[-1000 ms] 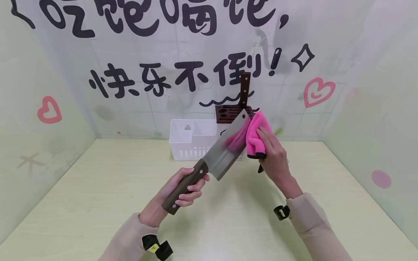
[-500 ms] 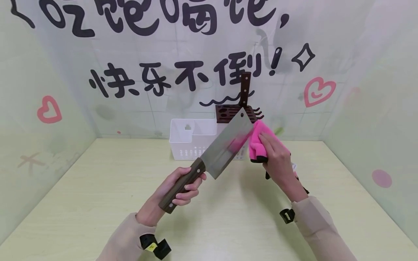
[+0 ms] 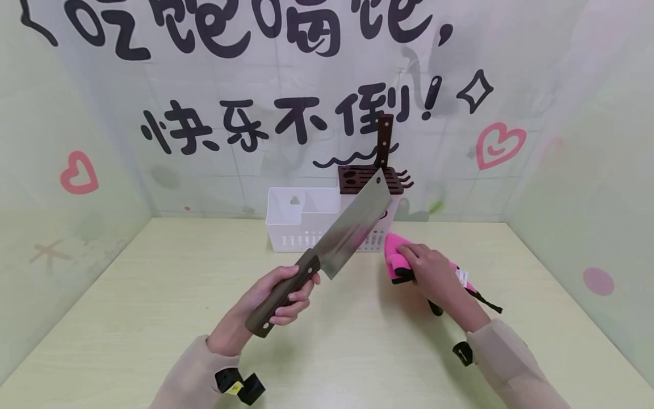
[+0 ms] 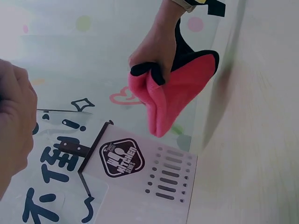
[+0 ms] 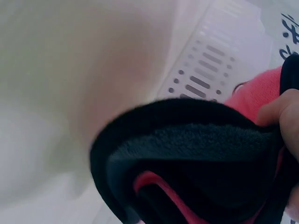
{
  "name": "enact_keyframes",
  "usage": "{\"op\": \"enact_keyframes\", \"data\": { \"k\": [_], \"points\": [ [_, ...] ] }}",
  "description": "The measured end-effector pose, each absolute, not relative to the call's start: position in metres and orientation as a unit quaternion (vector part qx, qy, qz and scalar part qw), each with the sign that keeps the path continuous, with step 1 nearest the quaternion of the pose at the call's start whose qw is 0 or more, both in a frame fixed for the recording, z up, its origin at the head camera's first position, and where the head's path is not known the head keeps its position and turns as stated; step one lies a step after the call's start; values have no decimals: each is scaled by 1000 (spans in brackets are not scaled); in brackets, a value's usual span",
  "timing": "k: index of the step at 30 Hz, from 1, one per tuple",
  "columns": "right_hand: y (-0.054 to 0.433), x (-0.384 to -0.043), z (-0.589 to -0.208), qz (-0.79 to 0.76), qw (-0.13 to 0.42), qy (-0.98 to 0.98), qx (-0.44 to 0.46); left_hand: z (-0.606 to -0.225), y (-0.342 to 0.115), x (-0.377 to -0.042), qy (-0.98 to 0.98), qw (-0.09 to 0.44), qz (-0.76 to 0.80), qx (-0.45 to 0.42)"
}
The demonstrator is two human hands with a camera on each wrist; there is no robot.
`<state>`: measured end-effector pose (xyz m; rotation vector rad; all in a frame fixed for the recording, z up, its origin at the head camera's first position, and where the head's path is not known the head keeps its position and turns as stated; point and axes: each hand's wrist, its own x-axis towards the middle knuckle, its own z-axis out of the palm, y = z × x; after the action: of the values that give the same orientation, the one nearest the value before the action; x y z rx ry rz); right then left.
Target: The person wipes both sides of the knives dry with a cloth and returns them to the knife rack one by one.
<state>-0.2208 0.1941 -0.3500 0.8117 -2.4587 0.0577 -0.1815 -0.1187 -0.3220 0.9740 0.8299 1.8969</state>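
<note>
My left hand grips the dark wooden handle of a cleaver, whose broad blade slants up and to the right above the table. A bunched pink cloth with black edging is pinched in my right hand, down and right of the blade and apart from it. In the left wrist view the pink cloth hangs folded from the right hand, while only part of the left hand shows at the edge. Dark folds of the cloth fill much of the right wrist view.
Behind the blade stands a white plastic holder with a brown slotted top and side hooks. One knife with a brown handle stands in its slots. Printed walls enclose the pale table at the back and sides.
My right hand has drawn the pink cloth away from the blade, down and to the right. The left hand and cleaver have shifted only slightly.
</note>
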Motion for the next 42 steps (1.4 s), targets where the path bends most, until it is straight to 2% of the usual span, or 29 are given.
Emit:
{"op": "enact_keyframes", "data": {
  "k": [9, 18, 29, 38, 40, 42],
  "points": [
    [188, -208, -367, -16, 157, -934, 320, -315, -116, -172, 493, 323, 721, 365],
    [186, -200, -382, 10, 161, -916, 369, -309, -112, -165, 604, 306, 679, 283],
    [179, -188, -383, -31, 107, -921, 374, -301, -106, -154, 666, 283, 648, 240],
    [182, -180, -365, 20, 1, -935, 354, -297, -104, -153, 696, 266, 626, 229],
    [182, -180, -356, 51, 2, -932, 358, -295, -104, -152, 705, 263, 618, 230],
    [182, -179, -344, 71, 35, -930, 359, -292, -104, -151, 712, 260, 609, 234]
  ]
}}
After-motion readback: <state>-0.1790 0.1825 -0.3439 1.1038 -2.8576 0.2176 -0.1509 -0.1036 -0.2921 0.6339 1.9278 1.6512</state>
